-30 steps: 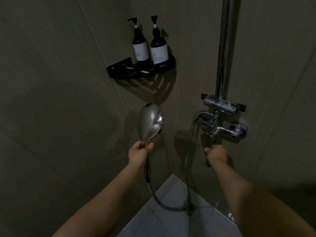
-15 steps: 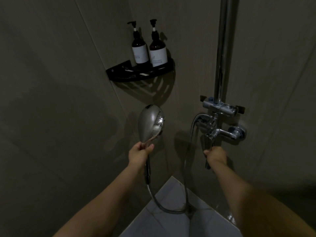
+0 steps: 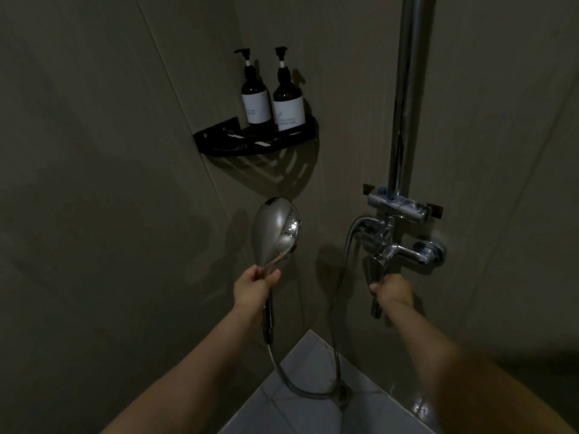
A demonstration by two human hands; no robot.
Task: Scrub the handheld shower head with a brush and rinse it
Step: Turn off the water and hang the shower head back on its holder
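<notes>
1. Shower head (image 3: 275,230) stands upright in the corner of the stall, its rounded chrome back toward the camera and its spray face turned to the right, just below the black corner shelf (image 3: 253,145).
2. Left hand (image 3: 254,289) grips the handle right under the head, fingers curled round it and thumb lying across the front; the dark lower end of the handle sticks out beneath the hand.
3. Hose (image 3: 313,391) runs down from the handle, loops low above the pale floor tiles (image 3: 313,415), then climbs to the faucet (image 3: 404,249) on the wall.
4. Right hand (image 3: 393,291) is to the right of the shower head, well apart from it, curled round the lever (image 3: 372,270) that hangs down from the faucet.
5. Riser pipe (image 3: 407,89) goes straight up from the faucet.
6. Two dark pump bottles (image 3: 255,98) with white labels stand side by side on the shelf.
</notes>
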